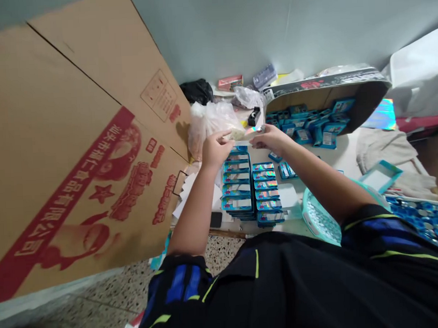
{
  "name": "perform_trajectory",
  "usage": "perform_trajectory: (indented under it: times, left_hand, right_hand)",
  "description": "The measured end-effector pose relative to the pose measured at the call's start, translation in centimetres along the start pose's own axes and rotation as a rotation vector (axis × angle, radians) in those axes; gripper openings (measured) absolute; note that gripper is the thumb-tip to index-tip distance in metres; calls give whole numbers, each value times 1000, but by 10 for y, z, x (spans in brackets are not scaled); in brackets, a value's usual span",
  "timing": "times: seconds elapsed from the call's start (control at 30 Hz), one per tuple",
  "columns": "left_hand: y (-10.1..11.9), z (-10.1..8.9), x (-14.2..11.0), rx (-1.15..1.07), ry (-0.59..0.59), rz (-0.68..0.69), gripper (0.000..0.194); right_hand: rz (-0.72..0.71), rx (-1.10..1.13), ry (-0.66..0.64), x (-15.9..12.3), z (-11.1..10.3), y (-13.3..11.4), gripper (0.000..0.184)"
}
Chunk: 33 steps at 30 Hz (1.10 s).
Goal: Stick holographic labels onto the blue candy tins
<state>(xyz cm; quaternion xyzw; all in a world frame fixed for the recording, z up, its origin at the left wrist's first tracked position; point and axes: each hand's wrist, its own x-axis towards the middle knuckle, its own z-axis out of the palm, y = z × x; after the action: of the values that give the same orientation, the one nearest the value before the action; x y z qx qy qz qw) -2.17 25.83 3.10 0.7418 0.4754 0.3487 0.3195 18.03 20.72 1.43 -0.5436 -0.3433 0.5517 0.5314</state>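
Observation:
My left hand and my right hand are raised over the far end of the blue box rows. Between them they hold a pale, flat piece with a shiny rainbow patch; its exact kind I cannot make out. The fingers of both hands are closed on its two ends. Below and nearer to me stands a left row of small blue boxes with pale, window-like fronts. Beside it runs a second row of similar boxes with rainbow-shiny fronts.
A tall brown carton stands on the left. Behind the hands are plastic bags. At the back right, an open carton holds a heap of blue boxes. Under my right arm sits a turquoise basket of small pieces.

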Motion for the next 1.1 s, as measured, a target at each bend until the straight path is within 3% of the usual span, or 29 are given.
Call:
perform_trajectory:
  times: [0.13, 0.47, 0.57, 0.7, 0.8, 0.93, 1.03, 1.1]
  left_hand:
    - [-8, -3, 2, -18, -115, -60, 54]
    - [-24, -9, 0, 68, -100, -13, 59]
    - [-35, -5, 4, -57, -59, -61, 67]
    - [-45, 0, -2, -392, -46, -274, 68]
    - [-45, -7, -37, -560, 71, -356, 67]
    - [-35, -19, -125, -658, 130, -277, 81]
    - [-26, -8, -191, -481, 107, -197, 108]
    - [-24, 6, -217, -225, 13, -280, 126]
  right_hand:
    - [-18, 38, -39, 8, 0, 17, 31]
    - [63, 230, -152, 16, 9, 40, 47]
    - [0, 166, -100, 20, 7, 55, 53]
    - [-191, -102, 92, 18, -9, 74, 59]
    - [-261, 21, 99, 13, -22, 76, 57]
    - [-265, 228, -48, 18, -16, 61, 60]
    - [-189, 282, -187, 32, 6, 51, 59]
    - [-116, 297, -272, 38, 21, 50, 59]
